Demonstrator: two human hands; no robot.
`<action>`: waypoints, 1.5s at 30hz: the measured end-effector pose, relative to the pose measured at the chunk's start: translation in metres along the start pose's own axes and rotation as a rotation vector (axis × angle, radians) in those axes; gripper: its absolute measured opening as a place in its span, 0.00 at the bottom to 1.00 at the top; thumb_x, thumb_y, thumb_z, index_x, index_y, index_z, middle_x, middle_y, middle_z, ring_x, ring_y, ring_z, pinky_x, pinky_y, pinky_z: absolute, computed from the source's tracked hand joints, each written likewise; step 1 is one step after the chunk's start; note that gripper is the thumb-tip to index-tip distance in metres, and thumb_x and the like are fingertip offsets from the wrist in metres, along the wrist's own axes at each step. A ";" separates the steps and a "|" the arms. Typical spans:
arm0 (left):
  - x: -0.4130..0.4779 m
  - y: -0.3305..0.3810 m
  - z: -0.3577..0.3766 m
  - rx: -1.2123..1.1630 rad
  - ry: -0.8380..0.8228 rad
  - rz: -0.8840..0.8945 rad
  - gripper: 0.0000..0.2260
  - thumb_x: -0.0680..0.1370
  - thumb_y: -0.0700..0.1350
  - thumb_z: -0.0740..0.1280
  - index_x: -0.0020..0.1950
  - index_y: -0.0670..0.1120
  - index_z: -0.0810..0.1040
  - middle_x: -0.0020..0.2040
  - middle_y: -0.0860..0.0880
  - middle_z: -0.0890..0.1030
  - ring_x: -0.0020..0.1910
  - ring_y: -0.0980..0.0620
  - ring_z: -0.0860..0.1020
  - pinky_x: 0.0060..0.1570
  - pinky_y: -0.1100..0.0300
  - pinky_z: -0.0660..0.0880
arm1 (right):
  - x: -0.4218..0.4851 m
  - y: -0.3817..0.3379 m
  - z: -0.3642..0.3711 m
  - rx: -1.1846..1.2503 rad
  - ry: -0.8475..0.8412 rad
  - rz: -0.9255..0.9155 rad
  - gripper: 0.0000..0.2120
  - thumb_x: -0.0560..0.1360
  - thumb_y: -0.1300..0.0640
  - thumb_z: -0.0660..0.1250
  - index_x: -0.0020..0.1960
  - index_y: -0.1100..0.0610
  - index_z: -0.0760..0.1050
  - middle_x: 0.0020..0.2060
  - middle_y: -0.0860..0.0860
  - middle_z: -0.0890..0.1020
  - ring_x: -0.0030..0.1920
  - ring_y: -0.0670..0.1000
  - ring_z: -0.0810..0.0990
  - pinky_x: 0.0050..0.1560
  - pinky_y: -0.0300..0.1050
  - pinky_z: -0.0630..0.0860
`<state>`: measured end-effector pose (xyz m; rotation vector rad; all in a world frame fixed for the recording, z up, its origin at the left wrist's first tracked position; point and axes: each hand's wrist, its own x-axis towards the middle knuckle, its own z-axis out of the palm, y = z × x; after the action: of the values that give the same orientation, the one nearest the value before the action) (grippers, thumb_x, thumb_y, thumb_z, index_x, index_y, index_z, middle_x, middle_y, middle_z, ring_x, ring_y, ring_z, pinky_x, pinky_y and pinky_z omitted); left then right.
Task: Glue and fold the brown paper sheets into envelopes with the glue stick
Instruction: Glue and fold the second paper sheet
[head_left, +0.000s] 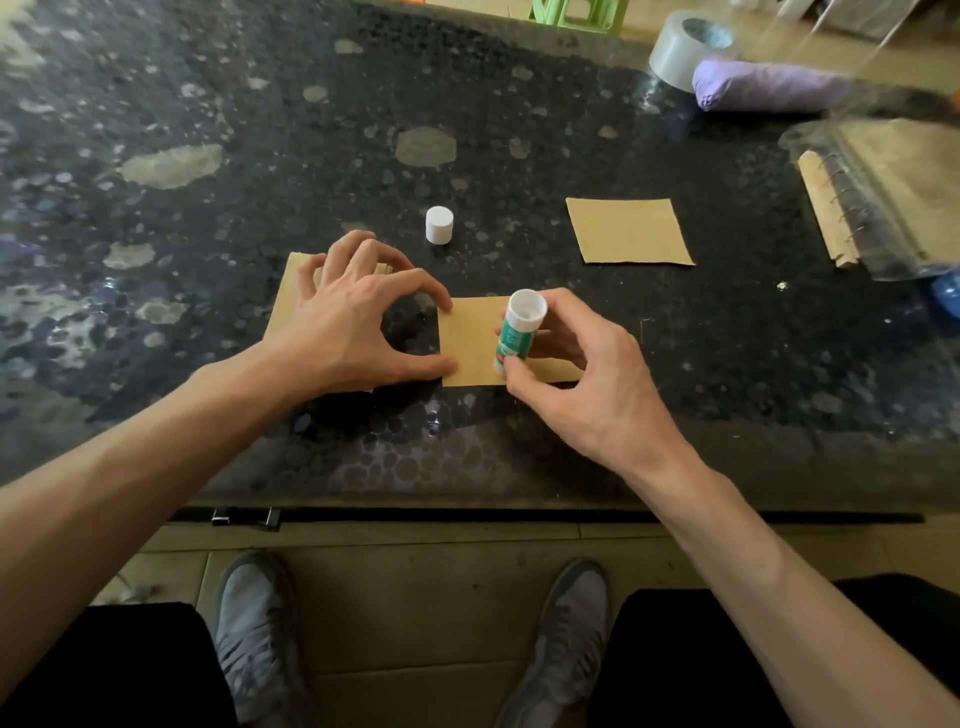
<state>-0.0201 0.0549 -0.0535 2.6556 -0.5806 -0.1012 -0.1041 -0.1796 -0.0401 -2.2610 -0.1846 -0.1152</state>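
A brown paper sheet (470, 340) lies near the table's front edge. My right hand (576, 374) grips an uncapped green and white glue stick (517, 330) above it, open end up. My left hand (358, 317) is arched, with thumb and forefinger tips touching this sheet's left edge. Its other fingers rest on a second brown paper piece (291, 301) lying to the left, mostly hidden under the hand. The white cap (439, 224) stands on the table behind. A third brown sheet (628, 231) lies flat at the right.
The dark speckled table (208, 208) carries a roll of clear tape (685, 49) and a purple bundle (769, 85) at the back right. A clear plastic bag with brown paper and a spiral-bound pad (878, 202) sits at the right edge.
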 end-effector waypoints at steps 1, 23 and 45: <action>0.000 0.000 0.000 0.000 -0.004 0.000 0.28 0.63 0.74 0.72 0.61 0.68 0.77 0.65 0.57 0.68 0.79 0.53 0.52 0.74 0.45 0.51 | 0.000 -0.001 0.001 0.019 0.021 -0.005 0.15 0.78 0.52 0.76 0.62 0.50 0.77 0.54 0.39 0.83 0.58 0.38 0.81 0.58 0.32 0.77; 0.000 -0.001 -0.001 0.012 -0.020 0.001 0.27 0.64 0.74 0.72 0.62 0.69 0.76 0.66 0.58 0.67 0.79 0.52 0.52 0.75 0.44 0.50 | -0.007 0.004 0.003 -0.161 0.114 -0.062 0.18 0.79 0.47 0.74 0.65 0.53 0.78 0.55 0.38 0.78 0.53 0.36 0.78 0.54 0.24 0.72; 0.000 -0.001 -0.002 -0.017 -0.053 -0.006 0.29 0.64 0.74 0.70 0.63 0.68 0.77 0.68 0.56 0.67 0.80 0.51 0.50 0.75 0.41 0.49 | -0.016 0.011 -0.004 -0.195 0.162 -0.096 0.13 0.80 0.52 0.74 0.60 0.57 0.78 0.52 0.42 0.80 0.50 0.33 0.77 0.51 0.24 0.70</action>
<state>-0.0199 0.0566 -0.0518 2.6450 -0.5855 -0.1785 -0.1185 -0.1915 -0.0479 -2.4230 -0.2029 -0.3805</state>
